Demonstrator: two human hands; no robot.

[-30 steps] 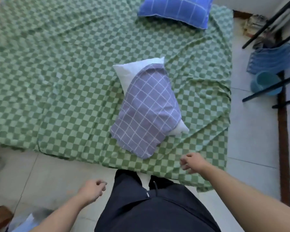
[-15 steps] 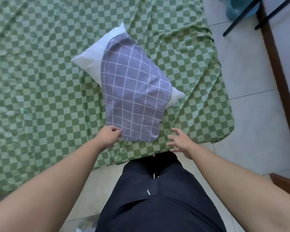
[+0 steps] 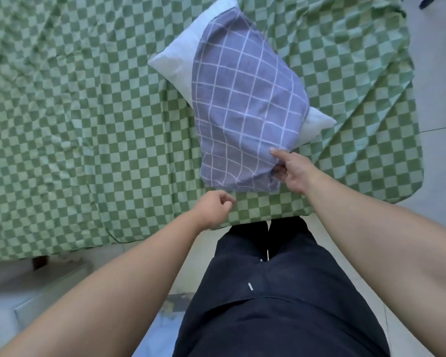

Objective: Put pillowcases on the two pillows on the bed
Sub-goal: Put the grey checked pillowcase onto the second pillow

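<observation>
A white pillow lies on the bed, with a purple grid-patterned pillowcase draped over most of it. White corners of the pillow stick out at the upper left and at the right. My right hand pinches the pillowcase's near right corner between thumb and fingers. My left hand hovers just below the pillowcase's near edge, fingers loosely curled and holding nothing.
The bed wears a green checkered sheet, wrinkled, with its near edge right in front of my legs. Pale floor tiles lie to the right of the bed. A dark bed leg shows at lower left.
My right hand has moved up from the sheet and taken hold of the pillowcase's near right corner. My left hand has drawn back from the pillowcase's edge. The view has come closer.
</observation>
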